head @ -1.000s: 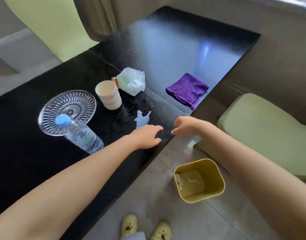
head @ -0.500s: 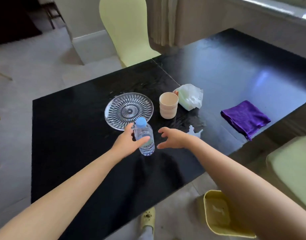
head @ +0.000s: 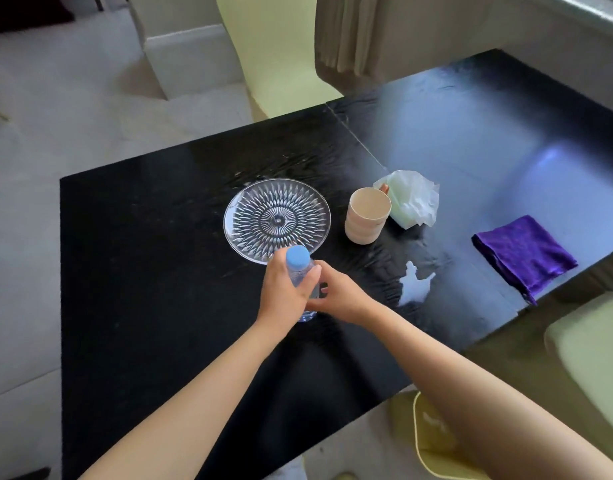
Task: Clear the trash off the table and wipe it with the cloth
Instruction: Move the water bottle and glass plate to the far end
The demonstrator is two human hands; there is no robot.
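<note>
A clear water bottle with a blue cap stands on the black table, just in front of a glass plate. My left hand is wrapped around the bottle's body from the left. My right hand touches the bottle's lower part from the right. A beige cup stands right of the plate, with a crumpled white wrapper behind it. A small white scrap lies on the table near the front edge. A folded purple cloth lies at the right edge.
A yellow bin stands on the floor below the table's front edge, partly hidden by my right arm. Pale green chairs stand at the far side and at the right. A curtain hangs behind the table.
My view swung left from the bin side to the table's middle. Both hands moved from the table edge to the bottle, and my left hand closed around it.
</note>
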